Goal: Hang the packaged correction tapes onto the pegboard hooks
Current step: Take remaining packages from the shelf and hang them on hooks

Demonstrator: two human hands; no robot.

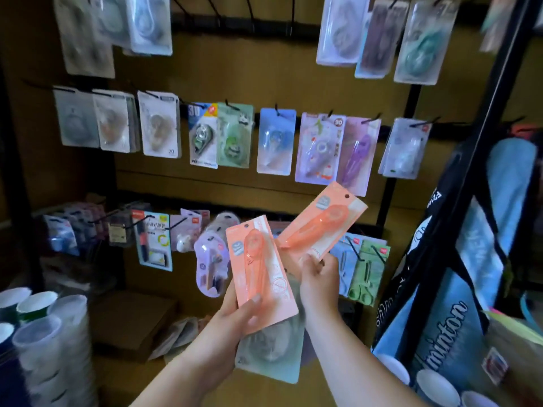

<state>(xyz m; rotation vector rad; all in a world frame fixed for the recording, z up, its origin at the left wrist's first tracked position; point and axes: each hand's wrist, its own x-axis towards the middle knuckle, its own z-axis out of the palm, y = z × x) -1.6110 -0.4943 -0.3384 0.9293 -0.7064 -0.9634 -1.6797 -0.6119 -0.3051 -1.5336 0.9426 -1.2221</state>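
In front of the brown pegboard [264, 69], the left hand [232, 321] grips a stack topped by an orange correction tape pack [258, 274]. The right hand [318, 277] pinches a second orange pack [320, 227] by its lower edge, tilted. Levelling it should help its hang hole [347, 196] meet a hook [423, 123]. Right of the pegboard a badminton bag [458, 304] crowds in; hanging packs [276, 142] fill most hooks.

Orange packs: 2, left pack [260, 268] and right pack [320, 223]. Pale pack [270, 348] behind left one: 1. Middle row [276, 141]: 9 hanging fronts. Top row [340, 27]: 6, blurred. Lower row [154, 242] is uncountable.
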